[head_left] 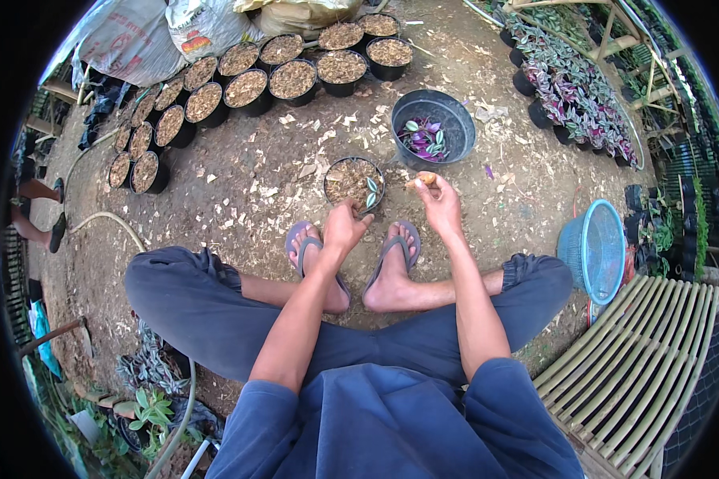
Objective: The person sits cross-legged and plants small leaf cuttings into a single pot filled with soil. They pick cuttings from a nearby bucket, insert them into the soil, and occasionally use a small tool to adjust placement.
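Note:
A small black plant pot (pixel 328 177) filled with wood chips stands on the ground in front of my feet. One green-and-silver striped cutting (pixel 371 191) sticks up at its right side. My left hand (pixel 346 230) has its bent fingers at the pot's near rim; its fingertips are partly hidden. To the right of the pot, my right hand (pixel 441 206) pinches a small orange-brown piece (pixel 426 179), whose kind I cannot make out. Just beyond that hand is a larger black bucket (pixel 458 132) with purple and green cuttings (pixel 424 140) inside.
Rows of chip-filled pots (pixel 292 80) curve along the back left, before white sacks (pixel 128 40). Purple-leaved potted plants (pixel 579 96) line the far right. A blue basket (pixel 602 251) and a bamboo bench (pixel 635 367) stand at my right. Another person's legs (pixel 36 211) show at left.

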A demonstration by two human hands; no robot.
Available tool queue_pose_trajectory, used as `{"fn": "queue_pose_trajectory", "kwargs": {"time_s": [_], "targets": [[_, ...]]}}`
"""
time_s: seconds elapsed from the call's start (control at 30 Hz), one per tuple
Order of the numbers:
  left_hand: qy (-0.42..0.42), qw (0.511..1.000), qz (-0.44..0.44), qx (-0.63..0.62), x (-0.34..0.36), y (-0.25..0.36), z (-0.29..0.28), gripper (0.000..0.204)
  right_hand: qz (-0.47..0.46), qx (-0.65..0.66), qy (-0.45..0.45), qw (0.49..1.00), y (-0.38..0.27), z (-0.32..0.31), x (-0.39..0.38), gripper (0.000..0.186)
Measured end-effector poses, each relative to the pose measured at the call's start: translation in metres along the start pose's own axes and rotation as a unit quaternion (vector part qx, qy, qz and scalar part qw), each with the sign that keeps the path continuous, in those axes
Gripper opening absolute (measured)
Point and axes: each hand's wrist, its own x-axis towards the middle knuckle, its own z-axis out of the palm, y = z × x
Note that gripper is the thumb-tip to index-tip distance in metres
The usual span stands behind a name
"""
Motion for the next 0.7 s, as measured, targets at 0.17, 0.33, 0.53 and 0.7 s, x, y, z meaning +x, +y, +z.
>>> {"fn": "queue_pose_trajectory", "kwargs": {"time_s": [0.17, 0.33, 0.53, 0.7], "targets": [[-0.001, 0.999, -0.030, 0.027, -0.005, -0.012, 0.010, 0.045, 0.087, 0.146, 0.052, 0.984, 0.028, 0.019, 0.009, 0.024], [-0.078, 0.958, -0.208, -0.184, -0.001, -0.032, 0.022, 0.047, 0.094, -0.127, -0.041, 0.987, 0.039, 0.048, 0.030, 0.040], [-0.041, 0.948, -0.210, -0.236, 0.009, -0.055, 0.027, 0.048, 0.090, -0.234, -0.101, 0.963, 0.033, 0.083, 0.064, 0.045], [0.018, 0.994, -0.101, -0.026, 0.013, -0.059, 0.017, 0.044, 0.065, -0.272, -0.143, 0.950, 0.036, 0.077, 0.066, 0.041]]}}
